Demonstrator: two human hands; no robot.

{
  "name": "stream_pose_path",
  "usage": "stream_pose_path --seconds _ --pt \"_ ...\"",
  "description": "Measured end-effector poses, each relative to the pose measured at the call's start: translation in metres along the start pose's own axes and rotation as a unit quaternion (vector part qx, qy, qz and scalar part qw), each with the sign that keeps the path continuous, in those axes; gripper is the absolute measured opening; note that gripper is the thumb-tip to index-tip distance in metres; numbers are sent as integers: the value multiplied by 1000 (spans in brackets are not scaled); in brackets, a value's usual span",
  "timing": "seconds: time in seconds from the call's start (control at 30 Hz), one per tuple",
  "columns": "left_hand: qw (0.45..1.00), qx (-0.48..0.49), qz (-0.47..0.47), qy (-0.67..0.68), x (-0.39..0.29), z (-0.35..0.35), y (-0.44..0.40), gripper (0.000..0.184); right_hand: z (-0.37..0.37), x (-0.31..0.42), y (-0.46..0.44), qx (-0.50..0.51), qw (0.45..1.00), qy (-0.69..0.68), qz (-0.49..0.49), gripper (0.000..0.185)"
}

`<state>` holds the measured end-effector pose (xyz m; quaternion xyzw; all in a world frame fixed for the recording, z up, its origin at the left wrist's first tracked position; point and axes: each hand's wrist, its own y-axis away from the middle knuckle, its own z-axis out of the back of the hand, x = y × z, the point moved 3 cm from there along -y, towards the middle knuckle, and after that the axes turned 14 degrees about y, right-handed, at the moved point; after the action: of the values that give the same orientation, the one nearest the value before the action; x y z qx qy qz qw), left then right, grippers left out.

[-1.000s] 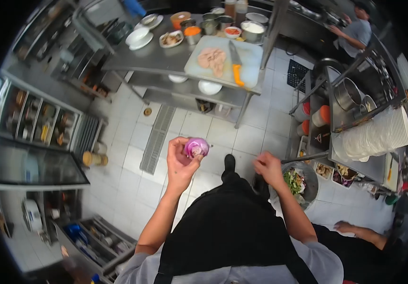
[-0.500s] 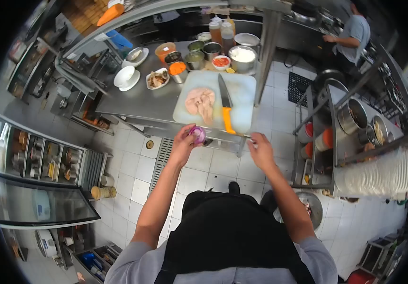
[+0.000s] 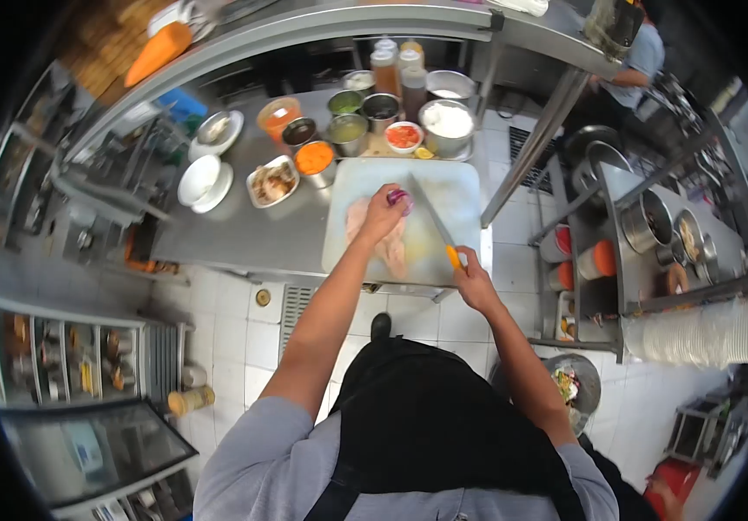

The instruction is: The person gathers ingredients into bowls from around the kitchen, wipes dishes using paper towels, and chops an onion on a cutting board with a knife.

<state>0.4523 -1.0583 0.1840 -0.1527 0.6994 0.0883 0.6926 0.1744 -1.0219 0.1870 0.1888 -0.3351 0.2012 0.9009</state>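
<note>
My left hand [image 3: 382, 214] is closed on a purple onion [image 3: 400, 201], over the upper middle of the white cutting board [image 3: 465, 193]. Wrapped round the orange handle of a knife [image 3: 434, 215] is my right hand [image 3: 473, 277], at the board's lower right. The blade points up and to the left, with its tip close to the onion. Pale raw meat [image 3: 392, 250] lies on the board, partly hidden under my left hand and forearm.
Behind the board stand metal pots [image 3: 448, 122], sauce bottles [image 3: 384, 71] and a bowl of chopped red pieces [image 3: 403, 136]. Bowls [image 3: 205, 182] sit at left. A slanted metal post [image 3: 537, 143] rises at right. A co-worker [image 3: 639, 65] is at the upper right.
The board is nearer. My left hand has carried the onion up over it. My right hand, which held no knife before, has taken hold of the knife, and the blade has tilted.
</note>
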Motion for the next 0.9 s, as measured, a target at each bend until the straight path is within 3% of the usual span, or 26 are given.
stream_pose_path --seconds 0.07,0.1,0.2,0.3,0.33,0.37,0.47,0.57,0.63,0.7,0.8,0.9 --pt "999 42 3 10 27 10 -13 42 7 -6 20 69 979 -162 -106 45" --pt "997 73 -10 -20 28 17 -13 41 11 2 31 68 976 -166 -123 42" --pt "967 203 -27 -152 -3 41 17 37 15 27 54 73 974 -122 -179 37" --pt "938 294 100 -156 -8 74 18 36 -7 30 57 36 979 -64 -190 34" --pt "924 302 78 -220 -9 84 11 36 -12 31 57 -3 984 -33 -175 34" --pt "907 307 53 -282 -11 92 6 36 -17 32 58 -39 986 1 -160 35" --pt "889 293 119 -331 -38 105 -10 36 -20 49 64 -102 980 28 -169 36" --pt "945 276 73 -157 -61 91 -27 35 -26 48 71 -125 973 57 -184 33" --pt "959 264 94 42 -43 56 -36 33 -29 44 71 -104 972 57 -204 32" --pt "953 285 82 66 -12 17 -38 33 -27 43 67 -93 971 71 -208 28" --pt "941 296 134 91 17 -17 -19 38 -25 46 54 -133 970 126 -162 26" --pt "968 215 -69 -112 23 -8 -2 33 -36 35 37 -107 972 169 -126 28"
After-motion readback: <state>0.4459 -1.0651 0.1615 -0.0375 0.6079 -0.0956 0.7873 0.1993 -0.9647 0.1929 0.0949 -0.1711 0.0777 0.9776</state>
